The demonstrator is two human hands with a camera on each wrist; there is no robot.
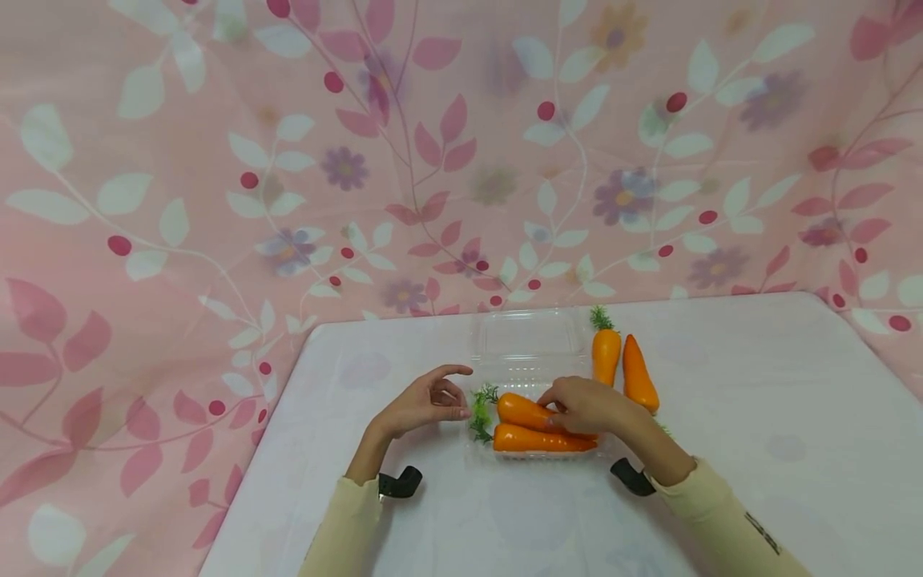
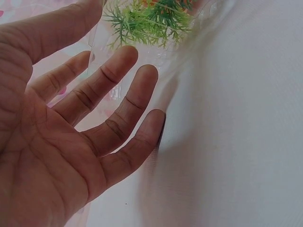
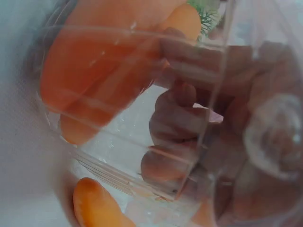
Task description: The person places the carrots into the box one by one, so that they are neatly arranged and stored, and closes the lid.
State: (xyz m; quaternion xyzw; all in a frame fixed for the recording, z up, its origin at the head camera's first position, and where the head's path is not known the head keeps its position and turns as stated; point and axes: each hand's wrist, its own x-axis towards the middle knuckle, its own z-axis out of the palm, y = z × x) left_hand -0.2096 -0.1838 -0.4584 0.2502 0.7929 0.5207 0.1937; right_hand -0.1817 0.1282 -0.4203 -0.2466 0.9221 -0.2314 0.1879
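Your right hand has its thumb and fingers clamped on the far carrot, toward its right part, so the leafy end sticks out to the left of your grip. That carrot lies in the clear container, just beyond the near carrot. Your left hand holds nothing, its fingers apart, just left of the green tops. Two loose carrots lie on the table, right of the container.
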